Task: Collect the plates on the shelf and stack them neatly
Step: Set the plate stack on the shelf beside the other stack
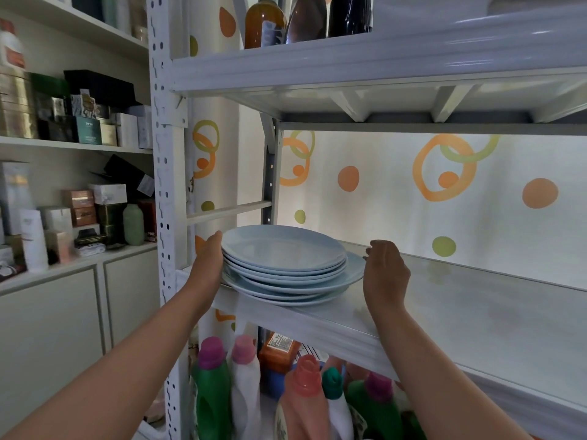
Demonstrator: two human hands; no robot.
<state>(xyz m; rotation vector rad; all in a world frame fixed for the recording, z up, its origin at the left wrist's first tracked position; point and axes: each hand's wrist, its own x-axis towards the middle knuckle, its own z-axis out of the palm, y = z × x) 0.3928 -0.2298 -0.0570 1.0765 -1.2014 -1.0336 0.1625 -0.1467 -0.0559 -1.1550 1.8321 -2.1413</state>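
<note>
The plates (282, 249), stacked at the shelf's (444, 312) left end, are being squared. The left hand (208, 265) is pressed flat at 9 o'clock. The right hand (386, 274) is curled at 3 o'clock, and whether it grips cannot be told. The offset lower plates must be centred next.

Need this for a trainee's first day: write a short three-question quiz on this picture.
1. True or false: the plates lie scattered singly across the shelf.
2. The left hand touches the plates on their: A) left side B) top C) right side.
3. Fill in: under the shelf stand coloured ____ with caps.

Key
1. False: they sit in one stack.
2. A
3. bottles
</note>
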